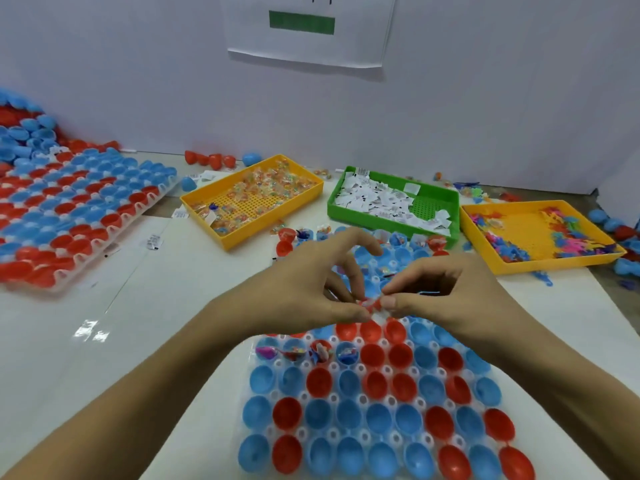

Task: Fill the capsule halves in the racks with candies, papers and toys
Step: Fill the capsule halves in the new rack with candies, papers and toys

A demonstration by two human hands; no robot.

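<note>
Near rack (pixel 349 407) before three trays (pixel 394 199) in a row, second rack (pixel 69 216) far left.

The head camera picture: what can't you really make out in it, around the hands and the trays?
- Small reddish-white item pinched between left hand and right hand: fingertips cover it, head view.
- Middle rows of the clear plastic rack of red and blue capsule halves: hidden behind both hands.
- Print on the white paper slips in the green plastic tray: too small.
- White wall sheet with a green bar: cut off by the top edge.
</note>
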